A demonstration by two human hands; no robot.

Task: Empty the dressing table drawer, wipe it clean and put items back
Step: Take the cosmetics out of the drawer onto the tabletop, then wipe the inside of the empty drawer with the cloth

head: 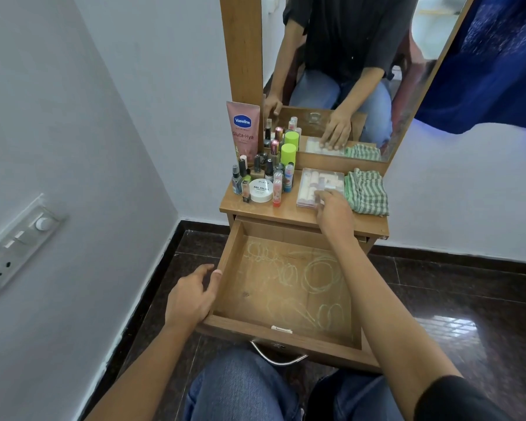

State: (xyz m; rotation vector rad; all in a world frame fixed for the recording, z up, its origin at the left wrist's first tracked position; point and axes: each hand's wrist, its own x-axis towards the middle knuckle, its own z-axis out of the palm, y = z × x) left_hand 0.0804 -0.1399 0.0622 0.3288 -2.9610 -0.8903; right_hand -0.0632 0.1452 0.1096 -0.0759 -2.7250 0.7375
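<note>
The wooden drawer (225, 268) is pulled out and holds nothing; chalky green scribbles mark its floor. My left hand (192, 294) grips the drawer's left wall near the front corner. My right hand (334, 211) reaches over the table top (289, 212), fingers on the near edge of a clear plastic box (315, 180) of pale cosmetics. A green striped cloth (366, 191) lies folded right of the box. Several small bottles, a white nail polish remover jar (260, 190), a green-capped bottle (288, 154) and a pink Vaseline tube (243, 129) stand at the table's left.
A mirror (362, 56) in a wooden frame rises behind the table and reflects the person. A wall with a switch plate (19, 244) is on the left. Blue fabric (492, 65) hangs at upper right. Dark floor tiles surround the table; my knees are under the drawer handle (278, 358).
</note>
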